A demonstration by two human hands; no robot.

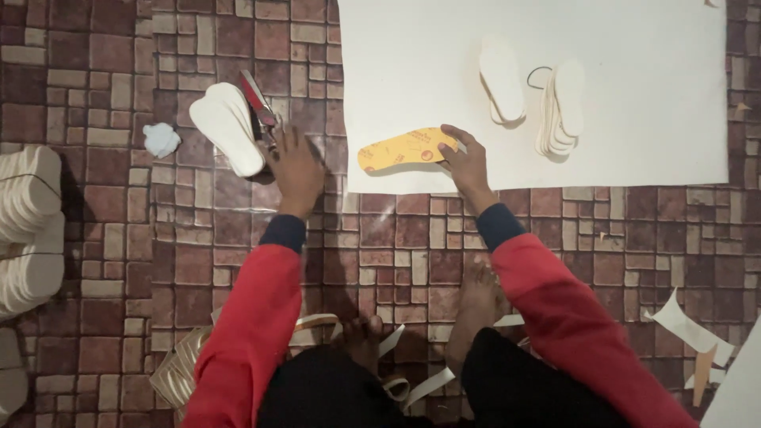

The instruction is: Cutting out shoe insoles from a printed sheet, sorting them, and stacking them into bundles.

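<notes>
Floor: brick-patterned vinyl floor covering in red-brown and beige blocks (158, 261), glossy, seen from above. Light: dim and warm, brightest toward the top, with soft shadows. Loose white paper offcuts (686, 325) lie scattered at lower right. No walls, windows or furniture in view.

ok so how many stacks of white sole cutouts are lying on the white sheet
2, side by side near the sheet's top middle: left stack, right stack. More lie off the sheet on the floor.
</notes>
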